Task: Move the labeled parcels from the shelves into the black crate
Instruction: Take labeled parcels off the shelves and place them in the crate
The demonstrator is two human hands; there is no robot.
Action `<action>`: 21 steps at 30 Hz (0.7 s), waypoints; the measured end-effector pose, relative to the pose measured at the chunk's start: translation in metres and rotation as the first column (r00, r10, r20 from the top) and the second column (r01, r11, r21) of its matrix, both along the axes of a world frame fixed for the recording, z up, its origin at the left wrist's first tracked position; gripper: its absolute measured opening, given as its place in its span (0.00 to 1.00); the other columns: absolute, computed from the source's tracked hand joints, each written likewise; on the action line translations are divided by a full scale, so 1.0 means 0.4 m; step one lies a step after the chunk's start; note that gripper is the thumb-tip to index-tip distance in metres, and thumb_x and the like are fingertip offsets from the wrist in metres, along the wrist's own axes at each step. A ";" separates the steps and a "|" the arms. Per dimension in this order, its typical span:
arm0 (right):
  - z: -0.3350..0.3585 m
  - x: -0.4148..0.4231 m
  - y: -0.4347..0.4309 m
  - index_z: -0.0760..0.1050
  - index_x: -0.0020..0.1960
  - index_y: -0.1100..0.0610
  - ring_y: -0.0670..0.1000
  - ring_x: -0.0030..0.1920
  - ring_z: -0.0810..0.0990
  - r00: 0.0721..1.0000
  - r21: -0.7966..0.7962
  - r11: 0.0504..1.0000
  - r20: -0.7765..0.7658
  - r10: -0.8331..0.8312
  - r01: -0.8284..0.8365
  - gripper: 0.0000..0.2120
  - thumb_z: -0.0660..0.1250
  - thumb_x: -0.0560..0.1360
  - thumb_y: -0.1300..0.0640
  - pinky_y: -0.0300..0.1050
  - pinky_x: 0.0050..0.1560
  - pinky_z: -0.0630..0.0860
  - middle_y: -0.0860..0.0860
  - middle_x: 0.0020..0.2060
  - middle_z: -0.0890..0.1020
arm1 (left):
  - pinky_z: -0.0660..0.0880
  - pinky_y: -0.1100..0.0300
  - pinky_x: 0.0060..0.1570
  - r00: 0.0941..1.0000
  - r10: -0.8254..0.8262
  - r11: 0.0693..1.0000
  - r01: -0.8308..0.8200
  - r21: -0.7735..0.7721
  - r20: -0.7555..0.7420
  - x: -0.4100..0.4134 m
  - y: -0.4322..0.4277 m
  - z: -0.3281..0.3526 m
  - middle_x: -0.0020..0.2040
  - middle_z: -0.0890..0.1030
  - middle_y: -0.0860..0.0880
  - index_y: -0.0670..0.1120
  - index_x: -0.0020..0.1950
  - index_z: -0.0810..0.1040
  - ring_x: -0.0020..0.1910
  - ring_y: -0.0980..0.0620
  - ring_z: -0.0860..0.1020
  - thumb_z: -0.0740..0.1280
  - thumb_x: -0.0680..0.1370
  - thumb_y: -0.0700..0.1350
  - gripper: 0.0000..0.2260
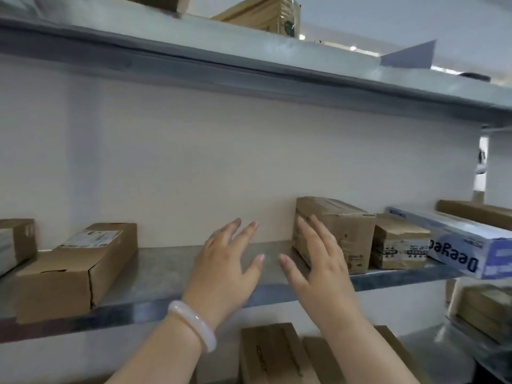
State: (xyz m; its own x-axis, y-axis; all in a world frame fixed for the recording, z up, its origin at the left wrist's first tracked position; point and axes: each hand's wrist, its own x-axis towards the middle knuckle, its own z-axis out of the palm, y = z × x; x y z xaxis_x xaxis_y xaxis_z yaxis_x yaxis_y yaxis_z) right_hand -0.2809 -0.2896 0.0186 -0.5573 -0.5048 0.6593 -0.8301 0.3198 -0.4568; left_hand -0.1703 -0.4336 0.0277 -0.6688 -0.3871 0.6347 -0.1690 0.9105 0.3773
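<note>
Both my hands are raised in front of a grey metal shelf (166,270), fingers spread and holding nothing. My left hand (225,268), with a pale bangle on the wrist, hovers over a bare stretch of the shelf. My right hand (318,264) is just left of a brown cardboard parcel (343,231), its fingers overlapping the parcel's left face; I cannot tell if they touch. A smaller taped parcel (399,245) sits right of it. A long brown parcel with a white label (80,264) lies at the left. The black crate is not in view.
A blue and white box (471,245) juts over the shelf's right end, with another brown box (476,213) behind it. More cartons lie on the lower shelf (274,356), at the far left (16,242), lower right (484,306), and on the top shelf (266,15).
</note>
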 end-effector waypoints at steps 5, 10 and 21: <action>0.053 -0.124 0.063 0.52 0.77 0.39 0.43 0.77 0.48 0.993 -0.139 0.983 0.044 -0.111 0.116 0.34 0.63 0.76 0.39 0.52 0.75 0.55 0.40 0.77 0.50 | 0.54 0.56 0.75 0.981 -0.189 0.977 0.191 0.095 -0.030 -0.193 0.079 0.053 0.78 0.60 0.51 0.59 0.78 0.59 0.77 0.50 0.56 0.62 0.80 0.55 0.26; 0.126 -0.262 0.100 0.52 0.78 0.45 0.46 0.77 0.50 0.973 -0.229 0.969 0.228 -0.040 0.093 0.33 0.61 0.78 0.42 0.50 0.75 0.53 0.45 0.78 0.54 | 0.55 0.60 0.74 0.963 -0.257 0.932 0.269 0.243 -0.080 -0.335 0.112 0.094 0.77 0.62 0.51 0.59 0.79 0.57 0.77 0.53 0.58 0.61 0.81 0.56 0.28; 0.106 -0.345 0.088 0.73 0.65 0.51 0.48 0.55 0.78 0.787 -0.305 0.949 0.564 0.251 -0.084 0.23 0.67 0.75 0.41 0.43 0.49 0.77 0.46 0.54 0.80 | 0.71 0.55 0.67 0.973 -0.081 0.928 0.154 0.340 -0.218 -0.388 0.122 0.051 0.66 0.75 0.55 0.54 0.68 0.75 0.66 0.55 0.73 0.65 0.80 0.52 0.17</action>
